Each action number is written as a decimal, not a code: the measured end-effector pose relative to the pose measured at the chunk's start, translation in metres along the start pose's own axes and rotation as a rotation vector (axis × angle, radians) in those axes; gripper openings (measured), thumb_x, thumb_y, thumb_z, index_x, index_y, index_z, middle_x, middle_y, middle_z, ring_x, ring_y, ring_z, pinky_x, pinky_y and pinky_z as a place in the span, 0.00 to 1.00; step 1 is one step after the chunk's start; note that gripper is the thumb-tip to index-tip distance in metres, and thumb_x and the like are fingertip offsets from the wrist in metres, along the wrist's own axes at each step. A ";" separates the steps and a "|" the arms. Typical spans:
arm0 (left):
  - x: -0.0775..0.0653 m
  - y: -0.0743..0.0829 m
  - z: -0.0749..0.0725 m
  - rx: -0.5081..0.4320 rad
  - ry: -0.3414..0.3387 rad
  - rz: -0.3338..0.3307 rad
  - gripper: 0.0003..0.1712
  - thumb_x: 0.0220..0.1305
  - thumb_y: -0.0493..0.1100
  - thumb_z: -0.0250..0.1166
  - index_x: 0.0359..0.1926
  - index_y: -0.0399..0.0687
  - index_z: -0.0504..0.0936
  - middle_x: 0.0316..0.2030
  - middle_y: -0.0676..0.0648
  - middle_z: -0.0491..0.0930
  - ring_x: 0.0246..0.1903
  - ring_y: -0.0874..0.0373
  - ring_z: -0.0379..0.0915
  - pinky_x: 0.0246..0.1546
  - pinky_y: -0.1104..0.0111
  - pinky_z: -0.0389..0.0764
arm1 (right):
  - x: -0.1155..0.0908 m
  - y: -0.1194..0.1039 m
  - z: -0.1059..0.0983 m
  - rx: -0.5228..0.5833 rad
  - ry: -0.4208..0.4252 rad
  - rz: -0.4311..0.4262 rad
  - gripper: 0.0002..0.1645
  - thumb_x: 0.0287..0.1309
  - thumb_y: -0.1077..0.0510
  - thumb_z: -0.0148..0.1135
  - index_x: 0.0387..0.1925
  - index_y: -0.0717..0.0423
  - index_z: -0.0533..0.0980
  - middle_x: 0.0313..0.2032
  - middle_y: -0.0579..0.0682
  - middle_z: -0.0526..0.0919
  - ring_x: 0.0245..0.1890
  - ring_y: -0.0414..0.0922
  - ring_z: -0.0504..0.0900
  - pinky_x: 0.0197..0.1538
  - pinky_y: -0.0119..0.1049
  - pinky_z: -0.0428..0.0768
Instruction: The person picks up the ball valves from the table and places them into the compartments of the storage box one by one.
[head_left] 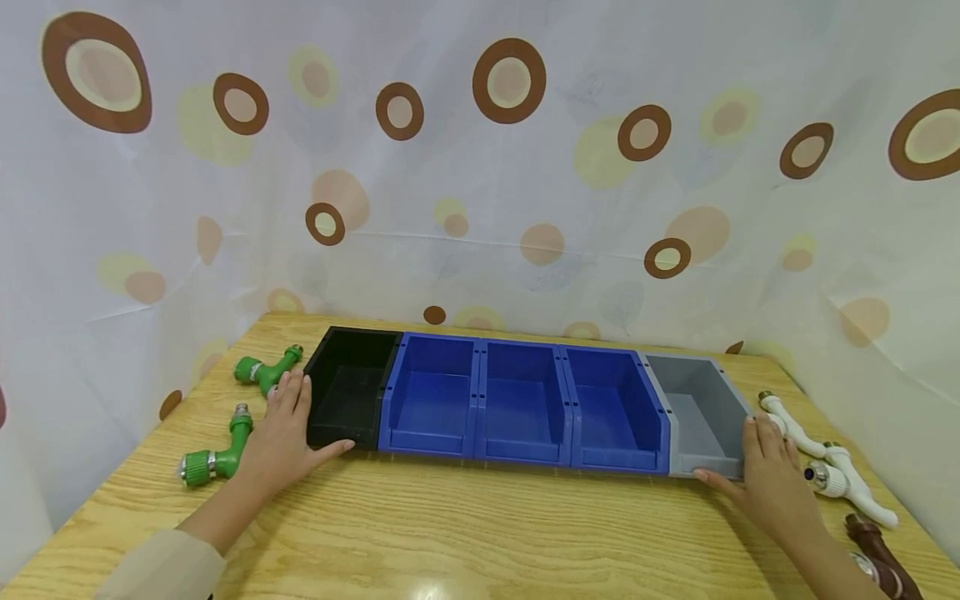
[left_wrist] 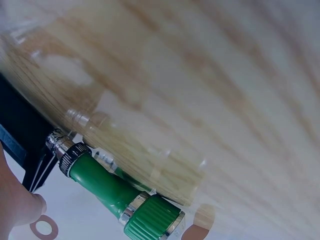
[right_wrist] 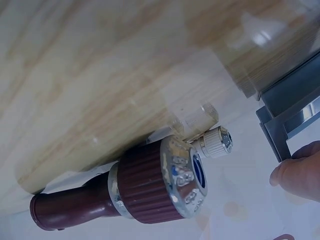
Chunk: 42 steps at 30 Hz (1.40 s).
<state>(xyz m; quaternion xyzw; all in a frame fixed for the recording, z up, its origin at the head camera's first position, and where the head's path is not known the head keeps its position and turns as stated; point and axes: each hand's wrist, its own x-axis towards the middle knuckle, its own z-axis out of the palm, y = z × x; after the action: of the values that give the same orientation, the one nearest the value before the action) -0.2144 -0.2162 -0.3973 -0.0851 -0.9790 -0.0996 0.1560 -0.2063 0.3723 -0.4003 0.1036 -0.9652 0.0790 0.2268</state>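
My left hand [head_left: 281, 437] rests along the left side of a black bin [head_left: 351, 392], its thumb stretched to the front edge. At the other end of the row, my right hand [head_left: 776, 483] touches the right side of a grey bin [head_left: 693, 417], thumb at its front corner. Three blue bins [head_left: 431, 400] stand side by side between these two. Close by the left hand lie two green taps [head_left: 236, 446], one also seen in the left wrist view as a green tap [left_wrist: 102, 185]. A white tap [head_left: 847, 479] lies just beyond the right hand.
Another white tap [head_left: 791, 425] lies behind the first. A brown tap [head_left: 877, 554] lies near the right forearm, large in the right wrist view as a ribbed brown tap [right_wrist: 145, 185]. A patterned curtain [head_left: 480, 167] hangs behind the wooden table [head_left: 480, 533].
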 end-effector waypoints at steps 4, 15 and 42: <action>0.000 0.000 0.000 -0.002 -0.001 0.001 0.64 0.48 0.68 0.64 0.68 0.24 0.49 0.69 0.27 0.46 0.69 0.34 0.41 0.65 0.44 0.54 | -0.001 0.000 0.000 -0.002 -0.010 0.005 0.63 0.47 0.34 0.63 0.61 0.84 0.52 0.59 0.80 0.56 0.60 0.73 0.54 0.66 0.65 0.43; -0.001 0.001 -0.001 -0.003 0.000 0.002 0.64 0.48 0.68 0.64 0.67 0.23 0.49 0.69 0.27 0.46 0.69 0.34 0.41 0.65 0.44 0.54 | 0.000 0.001 0.001 0.007 0.009 -0.007 0.62 0.48 0.35 0.63 0.61 0.83 0.53 0.58 0.79 0.56 0.60 0.73 0.55 0.66 0.65 0.45; -0.001 0.002 0.000 -0.012 0.012 -0.006 0.64 0.48 0.67 0.65 0.67 0.23 0.49 0.68 0.26 0.47 0.69 0.33 0.41 0.64 0.43 0.56 | 0.000 0.000 0.000 0.019 0.000 -0.010 0.62 0.49 0.35 0.63 0.61 0.84 0.52 0.59 0.79 0.56 0.61 0.73 0.54 0.66 0.65 0.43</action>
<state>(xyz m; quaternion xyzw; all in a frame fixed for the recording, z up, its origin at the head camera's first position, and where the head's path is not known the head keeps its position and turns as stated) -0.2131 -0.2142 -0.3974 -0.0826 -0.9777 -0.1064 0.1609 -0.2065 0.3721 -0.4001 0.1106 -0.9639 0.0872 0.2261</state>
